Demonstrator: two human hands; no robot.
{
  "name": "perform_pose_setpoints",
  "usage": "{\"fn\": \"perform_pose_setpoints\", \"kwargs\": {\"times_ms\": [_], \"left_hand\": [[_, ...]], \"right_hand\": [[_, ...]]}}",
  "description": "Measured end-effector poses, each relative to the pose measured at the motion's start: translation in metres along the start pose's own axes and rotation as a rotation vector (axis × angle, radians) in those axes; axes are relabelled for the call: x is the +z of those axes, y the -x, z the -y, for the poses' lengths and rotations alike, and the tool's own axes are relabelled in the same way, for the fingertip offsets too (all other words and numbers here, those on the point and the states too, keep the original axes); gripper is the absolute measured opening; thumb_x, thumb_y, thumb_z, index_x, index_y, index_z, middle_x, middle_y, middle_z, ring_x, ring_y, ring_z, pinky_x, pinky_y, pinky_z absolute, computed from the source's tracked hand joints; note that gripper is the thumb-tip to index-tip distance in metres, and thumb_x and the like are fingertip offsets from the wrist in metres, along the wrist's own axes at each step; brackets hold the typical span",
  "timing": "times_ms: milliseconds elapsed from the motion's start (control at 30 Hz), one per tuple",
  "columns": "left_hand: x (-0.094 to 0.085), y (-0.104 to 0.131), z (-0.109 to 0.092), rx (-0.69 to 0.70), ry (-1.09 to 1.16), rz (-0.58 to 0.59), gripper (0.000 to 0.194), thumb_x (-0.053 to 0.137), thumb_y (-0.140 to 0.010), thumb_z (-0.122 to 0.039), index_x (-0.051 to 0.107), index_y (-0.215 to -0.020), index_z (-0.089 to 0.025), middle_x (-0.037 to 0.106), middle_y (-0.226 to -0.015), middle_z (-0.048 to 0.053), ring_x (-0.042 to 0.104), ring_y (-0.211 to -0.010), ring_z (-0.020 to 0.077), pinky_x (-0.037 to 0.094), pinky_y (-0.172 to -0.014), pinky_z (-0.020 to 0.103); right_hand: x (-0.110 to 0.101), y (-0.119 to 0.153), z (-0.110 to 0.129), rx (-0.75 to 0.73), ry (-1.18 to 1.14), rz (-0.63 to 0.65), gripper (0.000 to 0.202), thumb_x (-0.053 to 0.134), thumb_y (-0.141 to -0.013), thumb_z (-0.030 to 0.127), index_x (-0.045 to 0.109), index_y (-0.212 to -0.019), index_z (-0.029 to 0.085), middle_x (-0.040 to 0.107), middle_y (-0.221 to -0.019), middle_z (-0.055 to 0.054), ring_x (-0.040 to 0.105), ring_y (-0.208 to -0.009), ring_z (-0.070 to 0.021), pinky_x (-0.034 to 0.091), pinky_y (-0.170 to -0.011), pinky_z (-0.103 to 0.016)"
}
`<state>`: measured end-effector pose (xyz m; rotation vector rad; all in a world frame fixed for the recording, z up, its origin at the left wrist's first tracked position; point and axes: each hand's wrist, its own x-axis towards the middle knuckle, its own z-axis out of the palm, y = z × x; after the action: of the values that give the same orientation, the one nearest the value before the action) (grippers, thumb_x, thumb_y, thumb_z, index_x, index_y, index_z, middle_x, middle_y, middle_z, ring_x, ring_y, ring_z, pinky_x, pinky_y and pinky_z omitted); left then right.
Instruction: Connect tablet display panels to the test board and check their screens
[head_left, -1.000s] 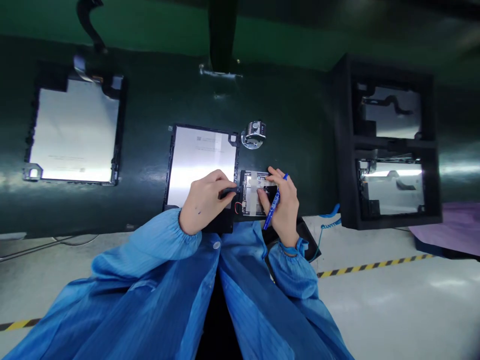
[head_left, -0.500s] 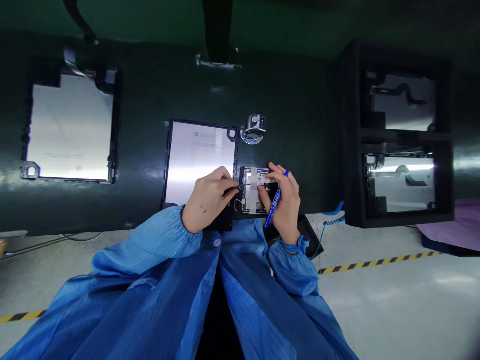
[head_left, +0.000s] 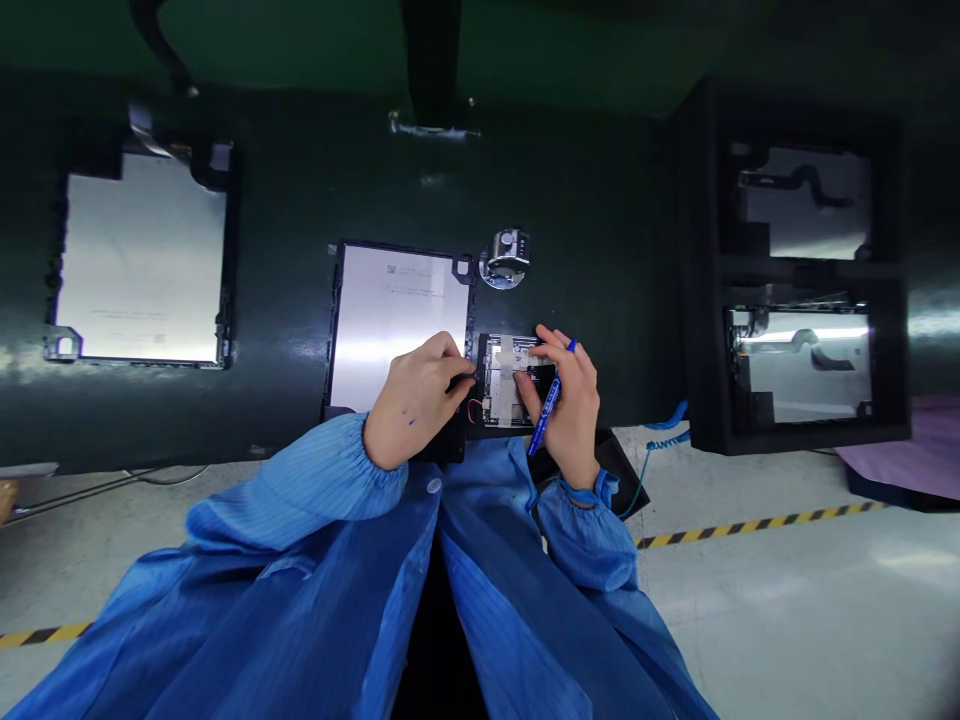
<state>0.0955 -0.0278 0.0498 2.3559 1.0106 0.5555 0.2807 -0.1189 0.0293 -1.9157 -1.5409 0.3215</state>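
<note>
A small circuit board (head_left: 507,385) with a pale strip of tape across it lies near the table's front edge. My left hand (head_left: 424,395) pinches at the board's left edge, where a thin red wire (head_left: 472,408) curls; what the fingertips hold is too small to make out. On the board's right side rests my right hand (head_left: 568,400), with a blue marker pen (head_left: 546,415) held between its fingers. Its thumb and fingertips touch the board. Partly under my left forearm and hand lies a silver-backed display panel (head_left: 401,300) with a black frame.
A metal tally counter (head_left: 507,256) stands behind the board. Another silver panel (head_left: 146,260) lies at the left. At the right, a black divided tray (head_left: 705,300) holds two more panels. A blue coiled cord (head_left: 667,425) hangs at the table's front edge.
Almost nothing differs. My left fingertips have shifted very slightly at the board's left edge, while my right hand keeps its place with the marker pen.
</note>
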Motion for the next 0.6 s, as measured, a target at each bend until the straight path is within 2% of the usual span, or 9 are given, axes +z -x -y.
{"fn": "perform_pose_setpoints", "kwargs": {"times_ms": [233, 600], "left_hand": [[-0.0018, -0.0016, -0.0018, 0.013, -0.007, 0.018, 0.010, 0.068, -0.081, -0.009, 0.075, -0.082, -0.016, 0.068, -0.083, 0.003, 0.056, -0.057, 0.0111, 0.048, -0.054, 0.026], [-0.0003, 0.0013, -0.0013, -0.018, 0.076, -0.018, 0.010, 0.068, -0.082, -0.010, 0.075, -0.085, -0.016, 0.067, -0.082, 0.002, 0.055, -0.057, 0.0106, 0.048, -0.054, 0.026]], "right_hand": [[0.0001, 0.0005, -0.0006, -0.002, 0.004, 0.001, 0.020, 0.058, -0.094, 0.034, 0.058, -0.113, 0.027, 0.063, -0.140, -0.006, 0.050, -0.138, -0.0261, 0.036, -0.117, -0.053], [0.0006, 0.0008, -0.0016, -0.017, 0.009, -0.007, 0.020, 0.059, -0.093, 0.032, 0.058, -0.112, 0.026, 0.063, -0.140, -0.006, 0.050, -0.138, -0.0263, 0.037, -0.117, -0.054]]}}
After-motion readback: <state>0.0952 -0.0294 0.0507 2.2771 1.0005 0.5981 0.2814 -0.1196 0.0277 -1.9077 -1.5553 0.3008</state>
